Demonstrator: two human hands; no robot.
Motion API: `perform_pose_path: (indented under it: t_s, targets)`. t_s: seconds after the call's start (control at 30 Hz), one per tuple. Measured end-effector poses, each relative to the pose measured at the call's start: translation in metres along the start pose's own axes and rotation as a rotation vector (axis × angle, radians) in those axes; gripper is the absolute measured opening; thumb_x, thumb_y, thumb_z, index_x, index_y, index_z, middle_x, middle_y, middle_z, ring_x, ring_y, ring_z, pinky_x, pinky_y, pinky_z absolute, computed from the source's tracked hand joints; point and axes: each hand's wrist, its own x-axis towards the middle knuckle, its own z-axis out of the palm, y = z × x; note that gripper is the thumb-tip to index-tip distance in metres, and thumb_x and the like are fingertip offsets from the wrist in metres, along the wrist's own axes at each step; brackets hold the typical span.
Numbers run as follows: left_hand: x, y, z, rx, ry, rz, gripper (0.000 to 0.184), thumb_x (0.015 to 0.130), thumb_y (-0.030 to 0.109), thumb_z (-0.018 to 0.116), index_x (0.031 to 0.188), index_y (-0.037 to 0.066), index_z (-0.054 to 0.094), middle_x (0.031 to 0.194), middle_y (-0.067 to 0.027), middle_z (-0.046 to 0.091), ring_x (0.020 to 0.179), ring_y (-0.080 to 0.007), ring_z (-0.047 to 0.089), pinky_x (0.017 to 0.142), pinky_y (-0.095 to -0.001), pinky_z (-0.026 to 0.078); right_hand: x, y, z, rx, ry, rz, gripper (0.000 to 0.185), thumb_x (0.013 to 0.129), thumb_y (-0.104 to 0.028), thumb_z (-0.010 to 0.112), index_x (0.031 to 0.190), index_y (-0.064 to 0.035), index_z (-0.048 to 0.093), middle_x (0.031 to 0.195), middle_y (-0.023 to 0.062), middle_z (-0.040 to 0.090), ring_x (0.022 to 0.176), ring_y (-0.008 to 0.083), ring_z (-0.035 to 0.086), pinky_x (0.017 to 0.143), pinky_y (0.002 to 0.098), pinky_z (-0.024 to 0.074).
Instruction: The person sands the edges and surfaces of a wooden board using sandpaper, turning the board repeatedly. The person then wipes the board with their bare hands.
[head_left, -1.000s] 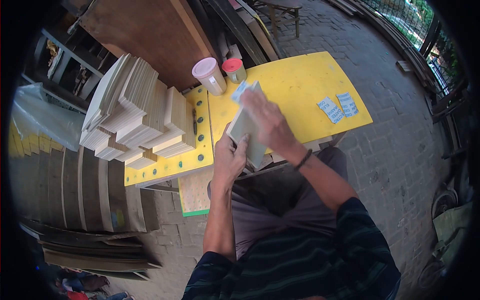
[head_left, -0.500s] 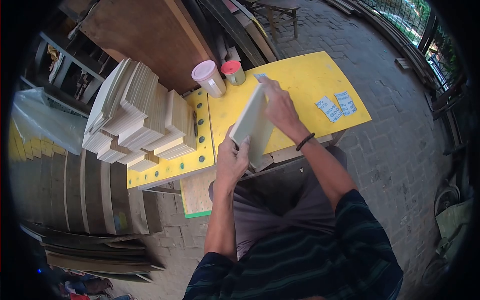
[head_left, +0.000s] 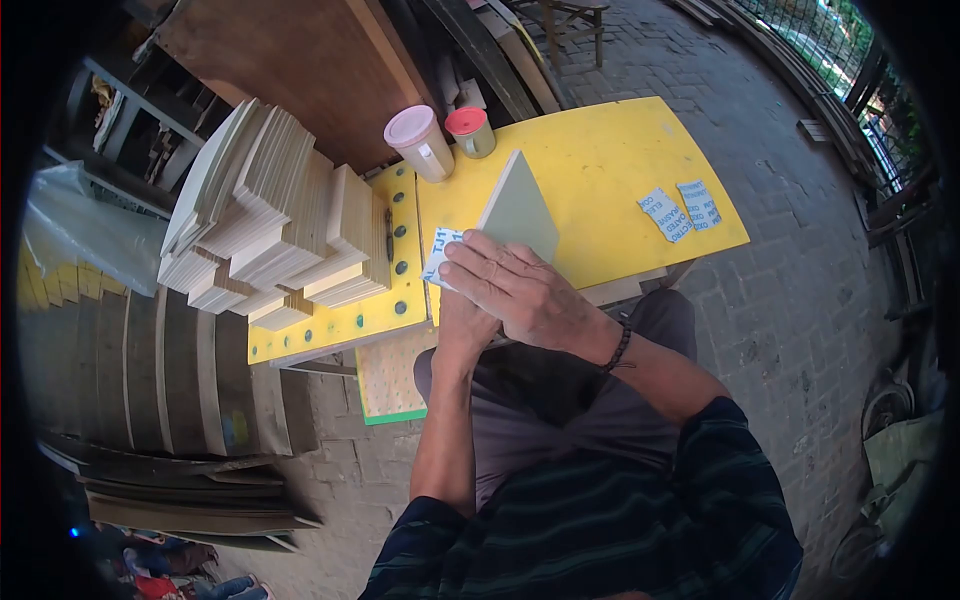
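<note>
A pale, flat wooden board stands tilted on edge over the yellow table. My left hand grips its near end from below, its fingers mostly hidden behind my other hand. A piece of sandpaper with blue print on its white back lies on the board's near edge. My right hand holds that sandpaper under its fingers, pressed against the edge, and crosses over my left hand. Two more sandpaper pieces, a left one and a right one, lie on the table to the right.
Stacked pale wooden boards stand on the table's left part, beside a row of dark round holes. At the back edge are a pink lidded cup and a smaller red-lidded mug. A large brown panel leans behind the table.
My right hand has moved from the board's far end down to its near end with the sandpaper. The board's near end has tilted slightly, and my left hand still grips it.
</note>
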Motion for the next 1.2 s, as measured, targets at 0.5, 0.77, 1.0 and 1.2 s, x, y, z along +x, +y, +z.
perform_pose_path:
  t_s: [0.5, 0.77, 1.0, 1.2]
  targets:
    - [0.002, 0.001, 0.004, -0.543, 0.009, -0.368, 0.036, 0.100, 0.008, 0.060, 0.132, -0.007, 0.056, 0.105, -0.0137, 0.071, 0.094, -0.0163, 0.065, 0.082, -0.0306, 0.052, -0.003, 0.062, 0.013, -0.079, 0.159, 0.144, 0.048, 0.093, -0.004, 0.052, 0.140, -0.0048, 0.059, 0.146, 0.0183, 0.056, 0.138, 0.0306, 0.052, 0.109, 0.0412, 0.0435]
    - [-0.008, 0.011, 0.021, -0.583, 0.154, -0.304, 0.035, 0.098, 0.004, 0.063, 0.131, -0.006, 0.059, 0.110, -0.0115, 0.069, 0.101, -0.0135, 0.063, 0.087, -0.0275, 0.050, 0.009, 0.090, -0.016, 0.438, 0.305, 0.490, 0.046, 0.094, 0.000, 0.047, 0.138, -0.0007, 0.058, 0.123, 0.0217, 0.069, 0.117, 0.0321, 0.068, 0.098, 0.0363, 0.0505]
    - [-0.001, 0.019, 0.022, -0.501, 0.174, -0.361, 0.025, 0.091, 0.005, 0.073, 0.113, -0.005, 0.067, 0.088, -0.0065, 0.067, 0.076, -0.0095, 0.059, 0.069, -0.0253, 0.049, 0.015, 0.048, -0.041, 0.330, 0.352, 0.529, 0.038, 0.098, 0.001, 0.050, 0.135, 0.0040, 0.059, 0.127, 0.0184, 0.068, 0.126, 0.0265, 0.062, 0.103, 0.0368, 0.0467]
    - [0.001, 0.014, 0.011, -0.196, -0.128, -0.397, 0.030, 0.092, 0.009, 0.067, 0.117, -0.006, 0.062, 0.082, -0.0188, 0.067, 0.075, -0.0184, 0.066, 0.072, -0.0335, 0.052, 0.006, 0.021, -0.020, -0.019, 0.221, 0.187, 0.046, 0.088, 0.006, 0.055, 0.134, 0.0020, 0.060, 0.130, 0.0207, 0.065, 0.127, 0.0359, 0.060, 0.099, 0.0436, 0.0462]
